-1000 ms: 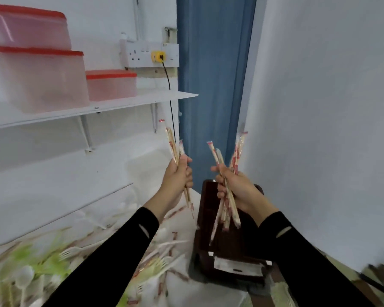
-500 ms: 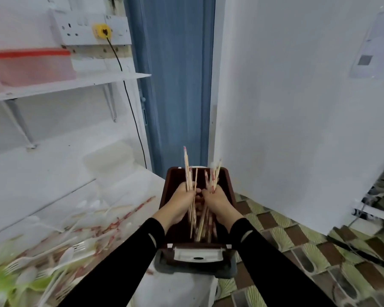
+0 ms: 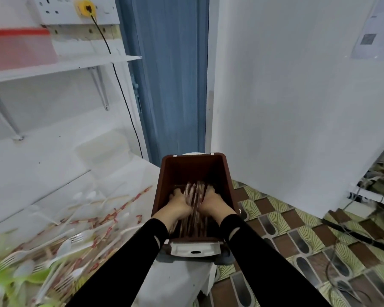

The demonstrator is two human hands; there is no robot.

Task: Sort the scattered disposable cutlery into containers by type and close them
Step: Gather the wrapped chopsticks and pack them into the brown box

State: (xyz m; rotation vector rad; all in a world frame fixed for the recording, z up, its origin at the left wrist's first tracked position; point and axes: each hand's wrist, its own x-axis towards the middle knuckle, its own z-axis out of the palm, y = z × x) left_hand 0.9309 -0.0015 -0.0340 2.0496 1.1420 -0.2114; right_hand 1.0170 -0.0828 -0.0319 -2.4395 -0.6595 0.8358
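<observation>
An open brown plastic container (image 3: pixel 225 173) stands at the right end of the white table (image 3: pixel 129 173). Both my hands are low inside it. My left hand (image 3: pixel 179 204) and my right hand (image 3: pixel 213 202) hold a blurred bundle of paper-wrapped chopsticks (image 3: pixel 195 193) between them, laid along the container's bottom. More wrapped chopsticks (image 3: pixel 111 214) lie scattered on the table with white plastic forks (image 3: pixel 80 237) and spoons (image 3: pixel 63 248).
A white latch piece (image 3: pixel 195 250) sits at the container's near end. A red-lidded box (image 3: pixel 18 47) stands on the wall shelf (image 3: pixel 64 67) at upper left. Green items (image 3: pixel 0 275) blur at the table's near left. Tiled floor (image 3: pixel 297 235) and cables (image 3: pixel 341 231) lie to the right.
My hands came down from chest height with chopstick bundles, met over the brown container, and have now sunk to its bottom with the chopsticks laid flat. The view turned right and down.
</observation>
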